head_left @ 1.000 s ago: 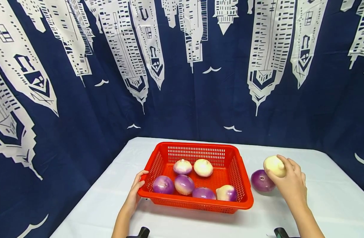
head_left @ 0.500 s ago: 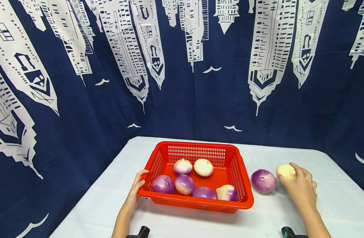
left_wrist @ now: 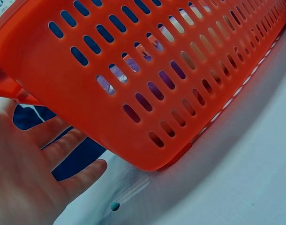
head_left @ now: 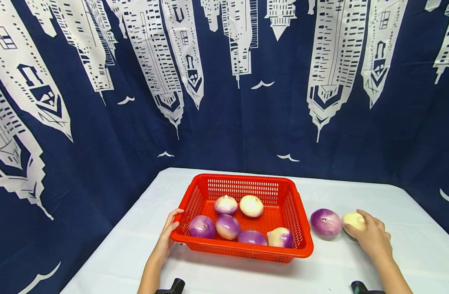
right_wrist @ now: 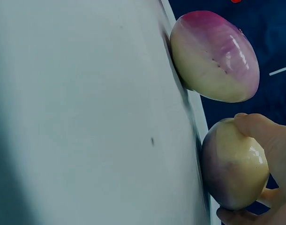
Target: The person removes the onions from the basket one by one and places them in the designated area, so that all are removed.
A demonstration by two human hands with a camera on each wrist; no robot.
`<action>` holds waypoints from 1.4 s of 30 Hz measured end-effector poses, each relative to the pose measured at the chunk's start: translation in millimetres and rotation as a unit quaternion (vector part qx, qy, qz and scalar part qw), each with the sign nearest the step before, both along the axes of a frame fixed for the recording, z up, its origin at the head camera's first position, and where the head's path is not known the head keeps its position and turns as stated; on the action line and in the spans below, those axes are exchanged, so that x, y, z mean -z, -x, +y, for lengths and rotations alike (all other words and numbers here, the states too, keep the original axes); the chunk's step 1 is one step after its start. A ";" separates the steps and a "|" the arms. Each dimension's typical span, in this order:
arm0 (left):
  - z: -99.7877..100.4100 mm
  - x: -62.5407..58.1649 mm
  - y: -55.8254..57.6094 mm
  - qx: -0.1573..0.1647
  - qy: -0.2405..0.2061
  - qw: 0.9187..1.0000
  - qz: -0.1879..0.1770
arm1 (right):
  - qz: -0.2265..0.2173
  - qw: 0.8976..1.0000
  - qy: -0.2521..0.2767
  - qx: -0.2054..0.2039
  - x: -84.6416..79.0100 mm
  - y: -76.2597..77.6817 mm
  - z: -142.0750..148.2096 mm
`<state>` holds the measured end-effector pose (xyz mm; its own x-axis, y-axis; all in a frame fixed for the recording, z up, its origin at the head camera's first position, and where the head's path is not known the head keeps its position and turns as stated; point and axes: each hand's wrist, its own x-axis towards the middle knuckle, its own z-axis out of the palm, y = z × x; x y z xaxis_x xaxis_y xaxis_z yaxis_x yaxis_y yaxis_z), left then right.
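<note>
A red plastic basket (head_left: 243, 252) with slotted walls stands on the white table. My left hand (head_left: 165, 237) holds its left rim; in the left wrist view the fingers (left_wrist: 84, 180) lie along the basket's wall. Inside are several glossy purple-and-cream turnips (head_left: 228, 227). To the right of the basket, my right hand (head_left: 373, 236) grips a mostly cream turnip (head_left: 354, 220) down at the table. The right wrist view shows fingers and thumb around this turnip (right_wrist: 234, 164). Just left of it rests a purple turnip (head_left: 325, 223) that nothing holds.
The white tabletop (head_left: 334, 269) carries everything. A navy curtain (head_left: 224, 122) printed with white buildings and birds hangs behind the table and along its left side. Black camera mounts (head_left: 176, 286) show at the bottom edge near both wrists.
My right hand has carried the cream turnip right and down, from over the purple turnip to the table beside it. The purple turnip has turned slightly. My left hand and the basket stay put.
</note>
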<state>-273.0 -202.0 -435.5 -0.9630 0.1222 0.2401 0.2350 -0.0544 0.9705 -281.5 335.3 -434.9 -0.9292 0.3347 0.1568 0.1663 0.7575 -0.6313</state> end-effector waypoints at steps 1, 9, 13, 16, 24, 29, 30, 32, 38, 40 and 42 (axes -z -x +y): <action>-0.2 0.1 0.1 0.000 0.000 1.000 0.000 | -0.001 1.000 0.000 -0.004 0.7 0.3 0.8; 0.3 1.3 1.5 0.000 -0.001 1.000 0.000 | -0.008 1.000 0.028 0.002 2.1 1.7 3.1; 0.4 2.1 1.8 -0.002 -0.001 1.000 -0.001 | -0.020 0.999 0.030 0.000 0.1 3.7 3.1; 0.8 1.8 1.3 -0.002 -0.001 1.000 -0.002 | -0.013 1.000 0.020 -0.002 -1.6 3.6 2.4; 0.3 1.8 0.8 -0.006 0.001 1.000 -0.007 | 0.061 0.998 0.001 0.012 -8.9 -0.7 -4.1; 0.2 0.9 0.5 -0.006 0.001 1.000 -0.003 | 0.115 0.993 0.012 0.021 -20.6 -1.9 -10.7; 0.3 0.9 0.3 -0.006 0.001 1.000 -0.003 | 0.118 0.993 0.014 0.022 -23.6 -2.1 -12.5; 0.2 0.9 0.2 -0.006 0.000 1.000 -0.003 | 0.120 0.992 0.014 0.023 -29.4 -2.1 -16.0; 0.1 1.4 0.4 -0.007 -0.002 1.000 -0.005 | 0.136 0.991 0.007 0.013 -45.8 -4.7 -29.5; 0.0 1.3 0.7 -0.006 -0.001 1.000 -0.005 | 0.152 0.988 0.004 0.007 -51.5 -6.3 -34.9; -0.4 1.5 1.1 -0.005 0.001 1.000 -0.004 | 0.170 0.985 -0.001 -0.002 -57.6 -7.8 -40.4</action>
<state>-274.0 -202.4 -437.0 -0.9663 0.1132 0.2314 0.2270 -0.0505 0.9726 -273.7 294.9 -377.3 -0.8247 0.3299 0.4595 -0.0580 0.7587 -0.6488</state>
